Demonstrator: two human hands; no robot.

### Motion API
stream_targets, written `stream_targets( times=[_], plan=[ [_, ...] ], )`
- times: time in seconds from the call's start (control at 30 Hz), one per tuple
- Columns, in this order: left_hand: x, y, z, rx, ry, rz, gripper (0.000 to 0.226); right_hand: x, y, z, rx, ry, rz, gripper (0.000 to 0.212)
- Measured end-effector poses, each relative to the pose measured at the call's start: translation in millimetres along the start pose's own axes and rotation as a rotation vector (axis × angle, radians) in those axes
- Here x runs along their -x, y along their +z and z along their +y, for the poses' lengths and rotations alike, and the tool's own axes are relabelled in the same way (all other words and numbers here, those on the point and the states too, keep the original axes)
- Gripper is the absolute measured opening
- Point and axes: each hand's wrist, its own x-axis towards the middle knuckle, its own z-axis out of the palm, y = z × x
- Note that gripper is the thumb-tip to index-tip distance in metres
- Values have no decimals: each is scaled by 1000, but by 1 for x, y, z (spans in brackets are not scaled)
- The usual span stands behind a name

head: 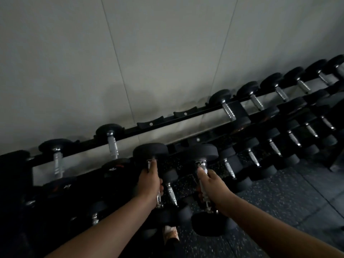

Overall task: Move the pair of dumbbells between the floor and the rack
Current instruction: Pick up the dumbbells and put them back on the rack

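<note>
Overhead, both bare arms reached forward toward the dumbbell rack point(188, 121), which ran along a pale wall point(149, 53). Left hand point(149, 183) was closed around the chrome handle of the left dumbbell point(150, 152); right hand point(212, 185) was closed around the handle of the right dumbbell point(203, 152). Both dumbbells were held in the air in front of the rack, side by side, their far black heads level with its front rail. Two empty saddles point(150, 124) sat on the top tier just beyond them. Other dumbbells point(228, 108) filled the tiers either side. Speckled rubber floor point(279, 198) lay below.
</note>
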Motion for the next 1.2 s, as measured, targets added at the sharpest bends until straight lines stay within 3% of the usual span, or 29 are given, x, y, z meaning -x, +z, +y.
stream_targets(
  times=[0.13,0.43,0.83,1.03,1.2],
  plan=[
    [-52,29,25,23,-21,-4,46,-55,-8,-27,-14,9,-18,41],
    [-145,70,64,85,-96,47,70,-159,-15,-79,-9,87,-45,41],
    [-226,100,74,190,-177,245,54,-284,-13,-111,58,143,-189,43],
    [-247,111,77,197,-165,306,49,-324,-14,-122,86,117,-244,53],
    [-262,120,77,194,-178,330,50,-350,-15,-127,89,121,-230,45]
  ],
)
